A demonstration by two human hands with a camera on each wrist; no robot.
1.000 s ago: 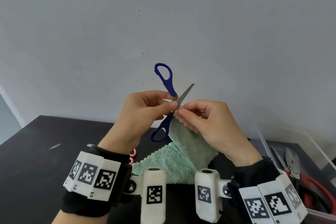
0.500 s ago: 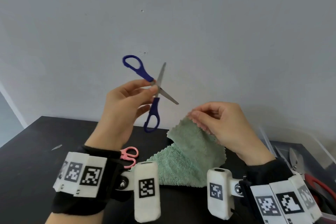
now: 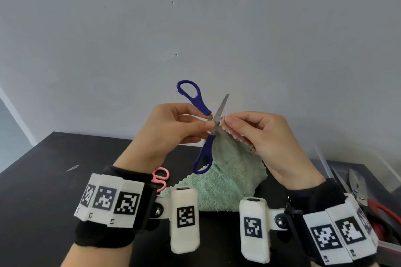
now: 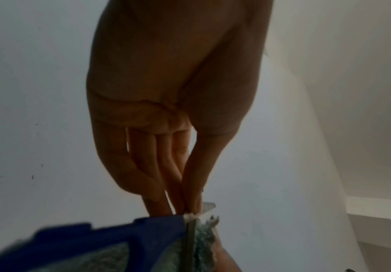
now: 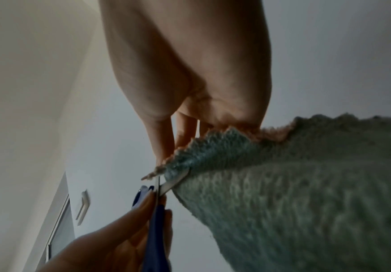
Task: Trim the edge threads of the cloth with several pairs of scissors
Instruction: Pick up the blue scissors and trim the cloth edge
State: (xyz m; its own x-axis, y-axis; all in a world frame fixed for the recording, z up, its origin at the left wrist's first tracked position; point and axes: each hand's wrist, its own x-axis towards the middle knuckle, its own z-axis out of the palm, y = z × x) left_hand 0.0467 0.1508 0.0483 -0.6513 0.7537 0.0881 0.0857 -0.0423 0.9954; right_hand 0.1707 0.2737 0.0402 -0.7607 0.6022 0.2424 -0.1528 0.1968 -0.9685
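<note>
A mint-green terry cloth (image 3: 227,182) with a pinkish zigzag edge hangs from my right hand (image 3: 256,134), which pinches its upper corner in the air; its lower part lies on the black table (image 3: 39,180). My left hand (image 3: 173,128) pinches the blue-handled scissors (image 3: 204,128) at the pivot, blades apart, one blade pointing up and the other against the cloth corner. In the right wrist view the blades (image 5: 166,184) meet the cloth (image 5: 306,193) edge. In the left wrist view the blue handle (image 4: 85,244) fills the bottom.
Pink-handled scissors (image 3: 160,178) lie on the table behind my left wrist. A clear plastic bin (image 3: 338,180) at the right holds red-handled shears (image 3: 368,201). A grey wall rises behind the table.
Half a second ago my left hand held the scissors away to the left; now it has brought them back to the cloth corner in my right hand.
</note>
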